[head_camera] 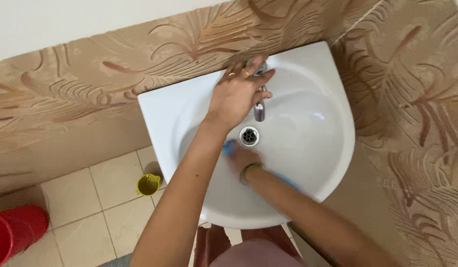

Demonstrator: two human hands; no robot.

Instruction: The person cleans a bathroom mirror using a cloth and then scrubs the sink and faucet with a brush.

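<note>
Hands cross over the white sink (333, 148): the left hand (237, 94), fingers spread, rests on the tap (259, 106) at upper centre, while the right hand (243, 159) presses a blue cloth (230, 146) flat just below-left of the drain (249, 135).

The wall (81, 94) behind wore a tan covering pressed with large leaf shapes, rust-brown in the veins; above it ran a plain white band (66, 22); the floor (110, 207) was laid in pale beige square tiles with dark grout; a small yellow cup (148, 184) stood there, and a red bucket (16, 230) sat at the left edge; the light was soft and even.
</note>
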